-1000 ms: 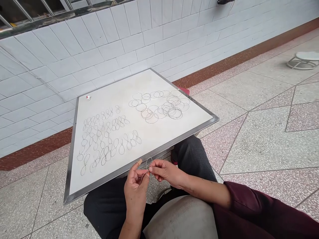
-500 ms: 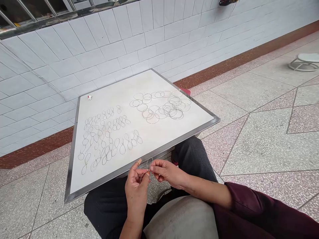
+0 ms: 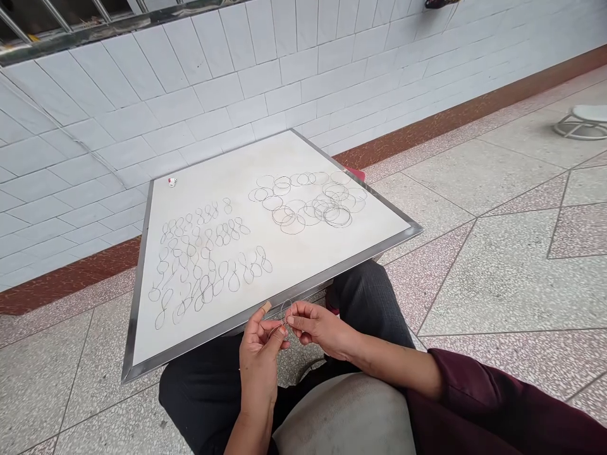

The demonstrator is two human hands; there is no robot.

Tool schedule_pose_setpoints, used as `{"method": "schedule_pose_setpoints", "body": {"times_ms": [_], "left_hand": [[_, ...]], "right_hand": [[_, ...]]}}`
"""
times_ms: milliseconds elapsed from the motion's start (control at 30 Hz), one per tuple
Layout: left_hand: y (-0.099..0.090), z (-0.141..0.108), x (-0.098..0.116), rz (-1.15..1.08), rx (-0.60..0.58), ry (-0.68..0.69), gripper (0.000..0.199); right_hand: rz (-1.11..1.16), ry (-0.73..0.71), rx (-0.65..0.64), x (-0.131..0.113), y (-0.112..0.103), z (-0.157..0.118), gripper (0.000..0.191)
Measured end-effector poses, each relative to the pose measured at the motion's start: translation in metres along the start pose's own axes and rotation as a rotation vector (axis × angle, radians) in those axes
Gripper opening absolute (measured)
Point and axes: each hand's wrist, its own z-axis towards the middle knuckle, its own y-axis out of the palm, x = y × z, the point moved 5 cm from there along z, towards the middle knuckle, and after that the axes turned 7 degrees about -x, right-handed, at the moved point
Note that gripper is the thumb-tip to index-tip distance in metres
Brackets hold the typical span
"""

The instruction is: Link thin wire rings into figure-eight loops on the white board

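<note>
Pinching one loop (image 3: pixel 281 311) — left hand (image 3: pixel 259 361) and right hand (image 3: pixel 323 327).

A wall (image 3: pixel 208 88) is covered in white tiles and edged at its foot by a reddish-brown baseboard (image 3: pixel 71 278). At upper left, a window (image 3: pixel 52 16) is crossed by metal bars. A square white table (image 3: pixel 227 174), framed in grey metal, is set close to the wall. The floor (image 3: pixel 516 278) is laid in speckled grey and pinkish panels. At far right, a low white stool (image 3: pixel 588 114) is partly cut off. The scene is softly lit.
</note>
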Motion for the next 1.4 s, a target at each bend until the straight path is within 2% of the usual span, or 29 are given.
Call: {"method": "schedule_pose_setpoints", "body": {"times_ms": [267,367,500,767,1000,1200,1300,1400], "left_hand": [[-0.001,0.002,-0.002,-0.025,-0.029,-0.016,0.060],[-0.002,0.005,-0.003,0.022,-0.044,0.010,0.057],[-0.001,0.005,-0.001,0.113,-0.073,0.048,0.054],[0.001,0.006,-0.001,0.240,-0.080,0.095,0.052],[0.001,0.006,-0.002,0.096,-0.078,0.016,0.055],[0.000,0.006,-0.005,0.021,-0.049,-0.003,0.058],[0.000,0.006,-0.005,0.030,-0.032,-0.004,0.060],[0.001,0.005,-0.004,0.040,-0.024,-0.005,0.059]], "right_hand": [[0.029,0.004,-0.039,-0.001,-0.005,0.000,0.045],[-0.023,0.006,-0.054,-0.003,-0.006,0.000,0.044],[-0.107,-0.033,-0.011,-0.005,-0.012,0.002,0.045],[-0.122,-0.032,-0.023,-0.006,-0.010,0.002,0.041],[-0.130,-0.008,-0.026,-0.010,-0.008,0.001,0.045],[-0.179,-0.156,0.032,-0.005,-0.014,0.007,0.047],[-0.329,-0.275,0.062,-0.006,-0.014,0.006,0.034],[-0.594,-0.386,0.100,-0.011,-0.012,0.002,0.017]]}}
